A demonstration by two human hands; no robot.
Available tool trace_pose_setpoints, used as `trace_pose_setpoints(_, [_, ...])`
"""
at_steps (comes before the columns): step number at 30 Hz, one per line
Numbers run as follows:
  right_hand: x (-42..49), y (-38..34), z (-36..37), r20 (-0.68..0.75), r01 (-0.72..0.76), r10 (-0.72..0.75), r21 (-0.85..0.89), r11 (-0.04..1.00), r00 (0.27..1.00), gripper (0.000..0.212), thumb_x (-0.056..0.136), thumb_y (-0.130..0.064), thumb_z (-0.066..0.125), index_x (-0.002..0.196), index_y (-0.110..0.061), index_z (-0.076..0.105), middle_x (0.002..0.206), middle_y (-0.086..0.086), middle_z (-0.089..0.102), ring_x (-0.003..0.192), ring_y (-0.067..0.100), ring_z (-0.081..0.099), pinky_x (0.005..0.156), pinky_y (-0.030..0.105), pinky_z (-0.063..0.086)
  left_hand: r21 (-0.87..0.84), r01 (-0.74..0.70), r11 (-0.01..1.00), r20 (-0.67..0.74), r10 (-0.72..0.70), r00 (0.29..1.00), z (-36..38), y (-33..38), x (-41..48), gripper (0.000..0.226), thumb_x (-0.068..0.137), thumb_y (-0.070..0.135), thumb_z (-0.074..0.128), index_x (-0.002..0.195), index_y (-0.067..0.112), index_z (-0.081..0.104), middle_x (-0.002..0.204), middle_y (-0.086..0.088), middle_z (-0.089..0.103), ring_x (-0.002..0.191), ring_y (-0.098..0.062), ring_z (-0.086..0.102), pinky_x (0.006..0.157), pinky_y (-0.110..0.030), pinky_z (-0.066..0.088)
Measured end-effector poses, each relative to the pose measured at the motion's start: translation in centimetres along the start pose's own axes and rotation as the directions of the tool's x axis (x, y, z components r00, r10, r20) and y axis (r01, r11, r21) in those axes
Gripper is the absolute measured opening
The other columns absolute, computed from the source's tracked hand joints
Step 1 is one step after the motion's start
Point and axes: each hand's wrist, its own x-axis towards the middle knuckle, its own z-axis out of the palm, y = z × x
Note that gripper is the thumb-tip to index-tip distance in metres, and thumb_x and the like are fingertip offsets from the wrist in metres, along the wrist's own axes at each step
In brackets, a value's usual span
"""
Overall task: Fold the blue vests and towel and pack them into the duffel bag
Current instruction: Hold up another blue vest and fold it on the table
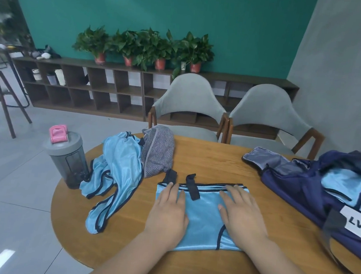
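A folded light-blue mesh vest (203, 214) with dark trim lies flat on the round wooden table (216, 161) in front of me. My left hand (169, 211) presses flat on its left half, and my right hand (240, 213) presses flat on its right half, fingers straight. An unfolded blue vest (116, 175) lies crumpled at the left. A grey striped towel (159, 152) is bunched up beside it. The navy duffel bag (305, 190) sits open at the right, with blue vest fabric (344, 184) inside it.
A grey shaker bottle (70, 158) with a pink cap stands at the table's left edge. Two grey chairs (190, 107) are pushed in at the far side. A low shelf with potted plants (148, 45) runs along the green wall.
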Motion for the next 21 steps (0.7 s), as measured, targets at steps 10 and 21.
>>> trace_pose_setpoints(10, [0.9,-0.3,1.8,0.207,0.035,-0.06,0.124,0.992,0.976,0.063,0.098,-0.073,0.01,0.16,-0.058,0.008,0.171,-0.02,-0.006,0.159,0.016,-0.013,0.128,0.052,-0.007,0.009,0.054,0.999,0.107,-0.054,0.993,2.1,-0.2,0.9,0.076,0.102,0.068,0.009,0.168,0.032,0.0,0.173,0.0,-0.02,0.155,-0.029,-0.034,0.128,-0.056,-0.007])
trace_pose_setpoints(21, [-0.2,-1.9,0.6,0.071,0.052,-0.055,0.037,0.998,0.996,0.05,0.106,-0.053,0.036,0.156,-0.052,0.031,0.162,-0.001,0.023,0.154,0.03,0.015,0.126,0.056,0.012,0.062,-0.035,0.997,0.153,0.025,0.988,2.3,-0.7,1.9,0.081,0.098,0.075,0.0,0.166,0.031,-0.012,0.167,-0.006,-0.036,0.149,-0.028,-0.043,0.128,-0.056,-0.01])
